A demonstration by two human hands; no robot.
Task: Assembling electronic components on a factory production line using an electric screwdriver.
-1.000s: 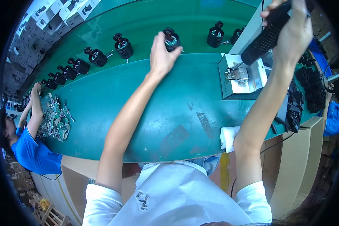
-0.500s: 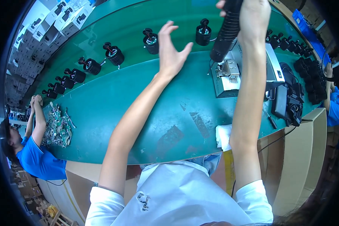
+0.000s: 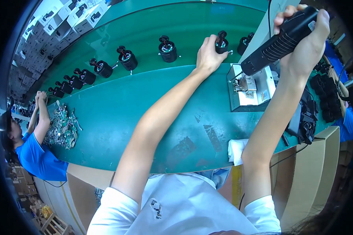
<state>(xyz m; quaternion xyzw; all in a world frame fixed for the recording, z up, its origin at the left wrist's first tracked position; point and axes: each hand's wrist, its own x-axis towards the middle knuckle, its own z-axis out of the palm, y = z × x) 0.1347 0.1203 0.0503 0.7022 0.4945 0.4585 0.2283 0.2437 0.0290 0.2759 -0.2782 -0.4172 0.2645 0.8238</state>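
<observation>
A: Left hand (image 3: 208,55) is out on the green belt (image 3: 153,98), fingers curled round a small black motor (image 3: 221,43).

B: Right hand (image 3: 308,43) is raised, fist wrapped round the black power screwdriver (image 3: 280,41) (tip above the metal fixture (image 3: 251,88)).

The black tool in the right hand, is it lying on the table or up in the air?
Up in the air. The right hand grips the black tool above the metal fixture, tilted, tip pointing down.

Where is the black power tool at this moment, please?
In the head view it is at upper right, gripped in the right hand: the black tool hangs above the metal fixture on the green bench.
</observation>
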